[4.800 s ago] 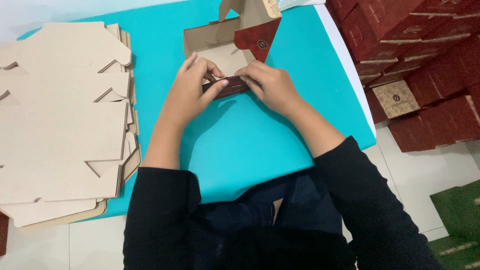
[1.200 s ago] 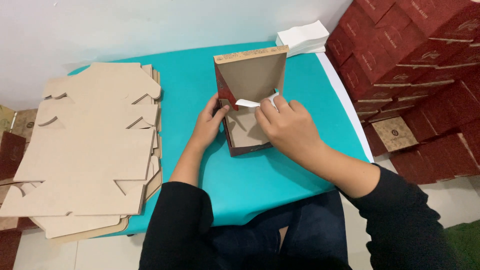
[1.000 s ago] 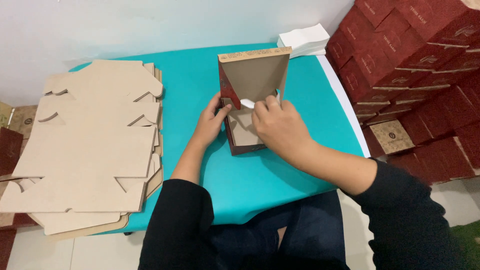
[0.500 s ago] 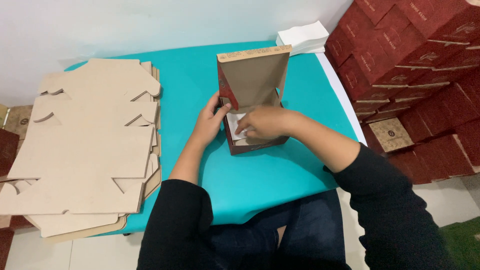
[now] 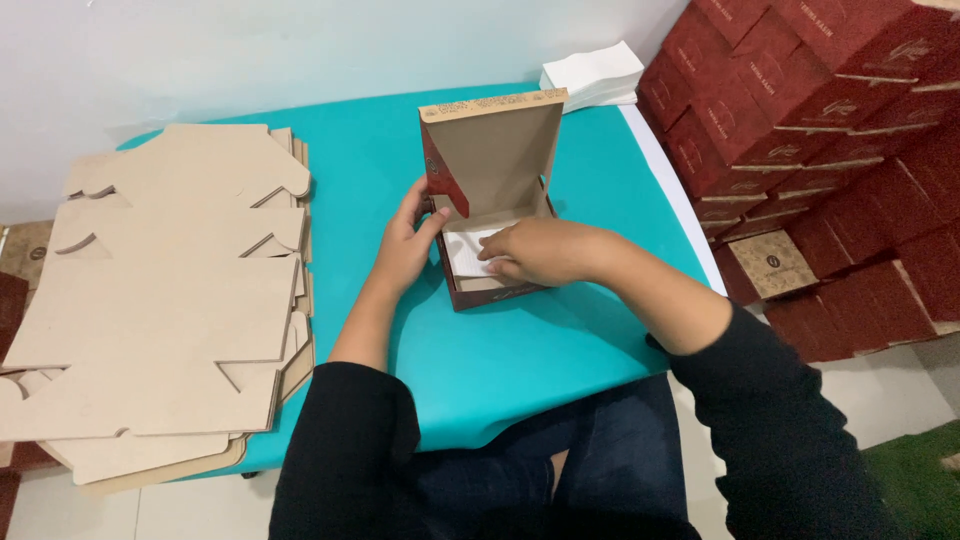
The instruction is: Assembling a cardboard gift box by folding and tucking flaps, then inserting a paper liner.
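Observation:
A small dark red cardboard box with a brown inside stands open on the teal table, its lid tilted up at the back. My left hand holds the box's left wall. My right hand lies flat inside the box, pressing a white sheet of paper onto its floor.
A tall stack of flat brown box blanks covers the table's left side. A pile of white paper sheets sits at the back right corner. Stacked finished red boxes rise along the right, beyond the table edge.
The box was folded into shape and stood open. My right hand brought the white sheet down from the lid area and now presses it inside the box.

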